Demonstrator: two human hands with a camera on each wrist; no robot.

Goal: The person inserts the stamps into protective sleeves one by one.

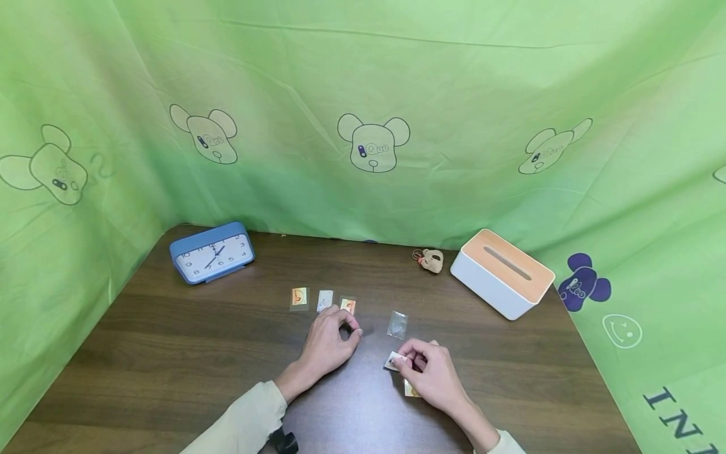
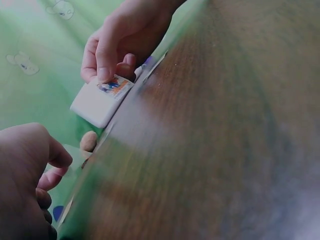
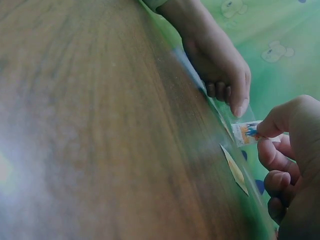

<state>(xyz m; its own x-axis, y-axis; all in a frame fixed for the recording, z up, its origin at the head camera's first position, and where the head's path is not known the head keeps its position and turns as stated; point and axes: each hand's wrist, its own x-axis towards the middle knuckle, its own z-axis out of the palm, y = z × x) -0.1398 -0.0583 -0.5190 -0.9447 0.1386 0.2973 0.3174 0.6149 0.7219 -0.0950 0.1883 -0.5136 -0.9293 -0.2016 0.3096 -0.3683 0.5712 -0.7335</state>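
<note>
My right hand (image 1: pixel 433 375) pinches a small postage stamp (image 3: pixel 246 132) between thumb and fingers. It has a white border and a blue and orange picture. Under that hand, a yellowish stamp (image 1: pixel 411 389) lies partly hidden on the table. My left hand (image 1: pixel 329 343) has thumb and index finger brought together on a clear plastic sleeve (image 2: pixel 78 153), which hardly shows in the head view. Beyond the left hand lie an orange sleeved stamp (image 1: pixel 299 297), a pale stamp (image 1: pixel 325 300) and another orange one (image 1: pixel 348 306). A separate clear sleeve (image 1: pixel 397 325) lies between the hands, farther back.
On the brown table (image 1: pixel 187 353), a blue clock (image 1: pixel 213 253) stands at the back left. A white tissue box with a wooden lid (image 1: pixel 501 272) is at the back right, beside a small beige trinket (image 1: pixel 431 260). Green curtain (image 1: pixel 368 208) surrounds the table.
</note>
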